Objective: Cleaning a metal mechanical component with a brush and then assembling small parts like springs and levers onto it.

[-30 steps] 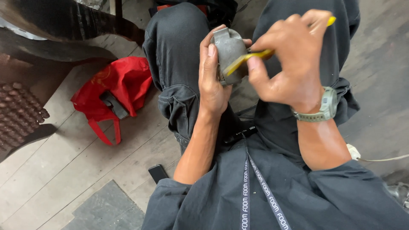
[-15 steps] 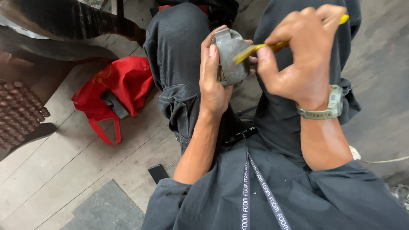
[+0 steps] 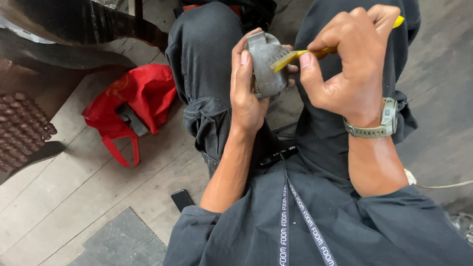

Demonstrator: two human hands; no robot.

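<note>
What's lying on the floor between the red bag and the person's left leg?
Nothing: the head view shows only bare wooden floorboards between the red bag and the left leg.

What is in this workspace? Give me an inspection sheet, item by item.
Surface: grey wooden plank floor; person seated above it.
Job's things: grey metal part held over the lap; yellow-handled tool with its tip on the part.
Clutter: red bag, small black flat object, dark mat.
Grippers: left hand grips the part; right hand grips the tool.
Cables: thin pale cord on the floor at right.
Surroundings: dark curved metal piece, brown studded object.
</note>
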